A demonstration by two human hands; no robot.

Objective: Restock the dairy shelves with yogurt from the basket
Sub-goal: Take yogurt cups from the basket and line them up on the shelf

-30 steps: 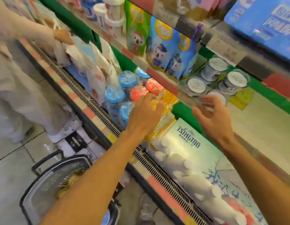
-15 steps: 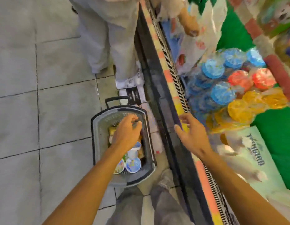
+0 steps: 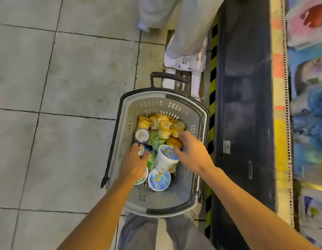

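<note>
A grey basket (image 3: 199,134) stands on the tiled floor (image 3: 57,87), yogurt tubs (image 3: 163,128) piled inside (yellow ones at its far end). Over the basket, the right hand (image 3: 190,152) hovers with fingers spread, while the left hand (image 3: 134,164) grips a small tub (image 3: 141,150).

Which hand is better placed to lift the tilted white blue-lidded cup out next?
Right hand: open, thumb beside the tilted cup. The left hand already grips a small item.
</note>
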